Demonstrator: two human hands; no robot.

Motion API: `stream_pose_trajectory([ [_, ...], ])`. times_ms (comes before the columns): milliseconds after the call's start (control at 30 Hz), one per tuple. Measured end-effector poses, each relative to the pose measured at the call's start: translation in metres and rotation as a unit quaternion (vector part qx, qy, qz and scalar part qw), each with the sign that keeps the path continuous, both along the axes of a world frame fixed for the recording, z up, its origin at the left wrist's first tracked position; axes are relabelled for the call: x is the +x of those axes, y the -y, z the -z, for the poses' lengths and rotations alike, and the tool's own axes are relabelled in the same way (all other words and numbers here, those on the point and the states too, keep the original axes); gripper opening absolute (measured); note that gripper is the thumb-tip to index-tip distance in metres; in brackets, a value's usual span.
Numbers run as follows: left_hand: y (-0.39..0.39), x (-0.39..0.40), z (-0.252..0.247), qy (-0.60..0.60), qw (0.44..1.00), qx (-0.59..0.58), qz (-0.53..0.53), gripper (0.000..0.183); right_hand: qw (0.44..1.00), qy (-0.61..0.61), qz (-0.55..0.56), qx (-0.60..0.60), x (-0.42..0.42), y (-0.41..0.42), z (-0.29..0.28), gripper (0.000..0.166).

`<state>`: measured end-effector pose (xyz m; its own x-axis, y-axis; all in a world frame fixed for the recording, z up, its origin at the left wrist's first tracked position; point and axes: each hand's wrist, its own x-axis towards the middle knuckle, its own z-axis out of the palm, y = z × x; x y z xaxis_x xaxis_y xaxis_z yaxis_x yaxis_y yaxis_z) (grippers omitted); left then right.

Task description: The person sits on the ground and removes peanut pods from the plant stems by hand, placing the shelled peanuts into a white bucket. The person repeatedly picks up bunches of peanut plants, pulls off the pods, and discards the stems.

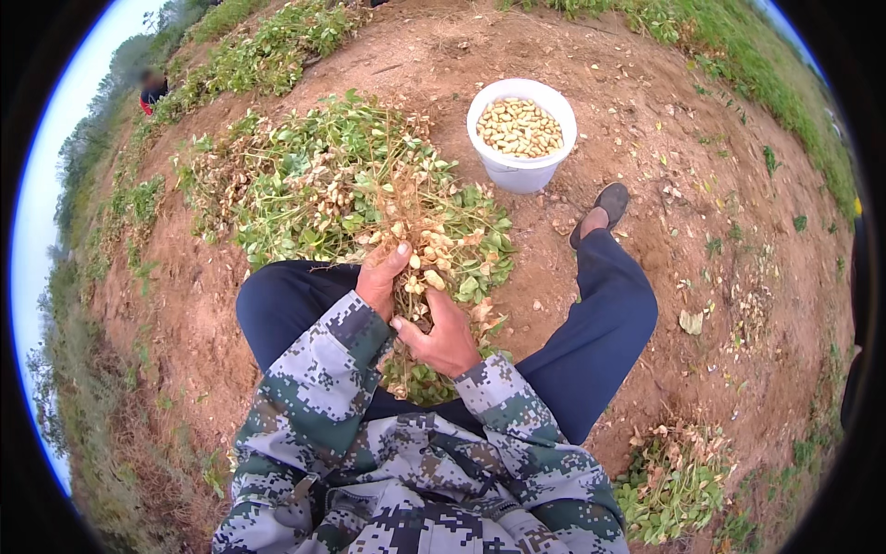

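Note:
A bunch of uprooted peanut plants lies across my lap, its thin roots pointing away from me. My left hand grips the bunch from the left, thumb on top beside the pods. Pale peanut pods hang in a cluster between both hands. My right hand is at the right side of the cluster with its fingers curled in among the pods and stems; the fingertips are hidden. Whether a pod is pinched in it is not visible. Beyond my knees spreads a heap of peanut plants with green and dry leaves.
A white plastic bucket holding many peanut pods stands ahead on the reddish soil. My shoe is just below it. Another plant pile lies at lower right. A person is far off at upper left.

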<state>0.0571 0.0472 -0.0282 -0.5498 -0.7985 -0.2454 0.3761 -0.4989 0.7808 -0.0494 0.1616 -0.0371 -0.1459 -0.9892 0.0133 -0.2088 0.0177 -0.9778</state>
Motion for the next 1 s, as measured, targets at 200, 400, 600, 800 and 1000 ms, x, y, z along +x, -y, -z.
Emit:
stream_pose_trajectory([
  [200,0.012,0.012,-0.006,0.015,0.999,0.013,-0.029,0.048,0.994,-0.028,0.031,-0.105,-0.008,-0.006,-0.010,0.061],
  [400,0.016,0.015,-0.020,-0.038,0.996,0.065,-0.041,0.051,0.972,0.011,0.131,-0.197,-0.011,-0.010,-0.006,0.032],
  [600,0.012,0.016,-0.020,-0.048,0.995,0.086,-0.019,0.051,0.951,-0.116,0.186,-0.220,-0.034,0.012,-0.021,0.050],
  [800,0.017,0.016,-0.002,-0.021,0.997,0.065,0.019,0.054,0.983,0.180,-0.022,0.004,-0.017,0.004,0.006,0.079],
  [1000,0.012,0.010,-0.010,0.056,0.995,0.069,0.035,0.044,0.970,0.239,-0.015,0.039,0.002,0.004,0.026,0.060],
])
